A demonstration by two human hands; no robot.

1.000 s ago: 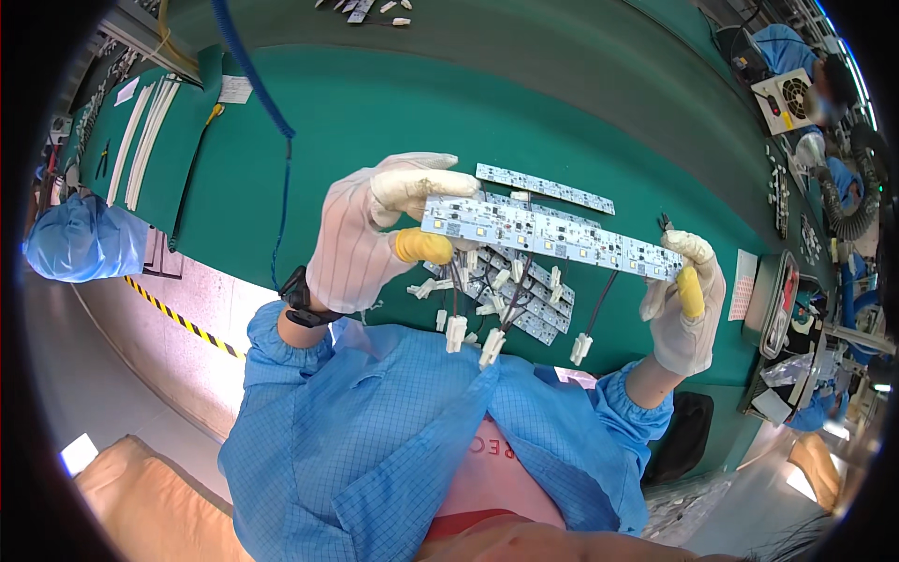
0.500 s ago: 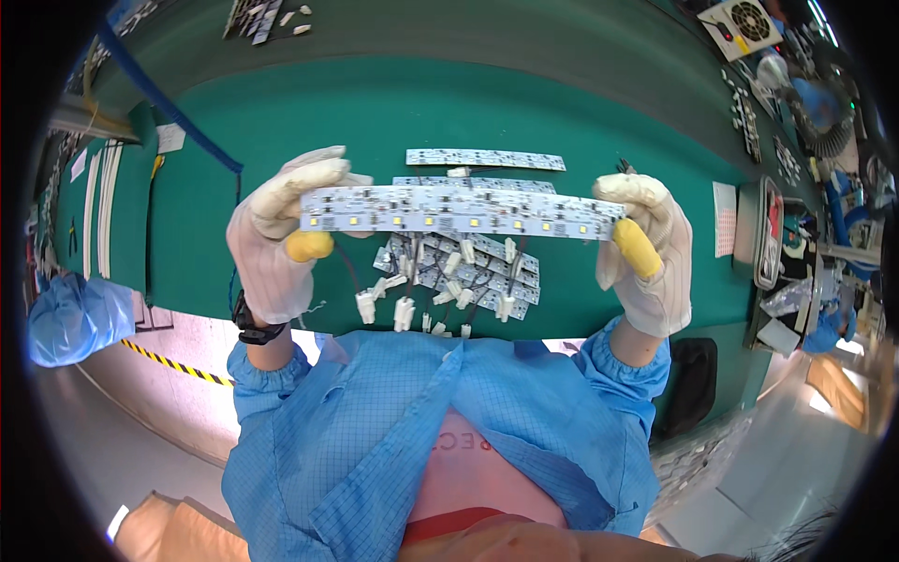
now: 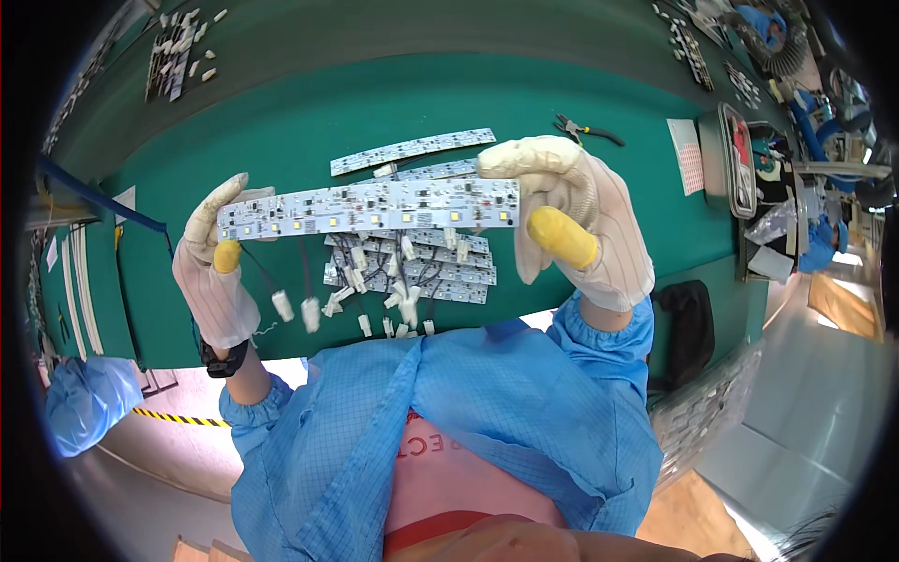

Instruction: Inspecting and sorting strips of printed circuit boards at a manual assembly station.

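Observation:
A long white LED circuit board (image 3: 375, 208), lined with small yellowish LEDs, is held raised and level across my front. Around its left end my gloved left hand (image 3: 217, 272) is closed, the yellow-covered thumb below the edge. My gloved right hand (image 3: 595, 220) grips the other end, fingers curled over the top edge and yellow thumb beside the end. Dark wires with white connectors (image 3: 311, 314) hang beneath the board. Behind and below it, a stack of similar boards (image 3: 459, 288) lies on the green mat, partly hidden. Another strip (image 3: 412, 152) lies beyond.
Pliers (image 3: 588, 129) with yellow and black handles lie beyond my right hand. A printed sheet (image 3: 686, 157) and a metal tray (image 3: 719, 178) are at the right. Farther back are more boards with connectors (image 3: 173, 61). A blue hose (image 3: 103, 195) crosses at the left.
The held board and both hands have shifted left in the view, and the board now tilts slightly, right end higher. The pliers have come into plain sight. Both hands keep hold.

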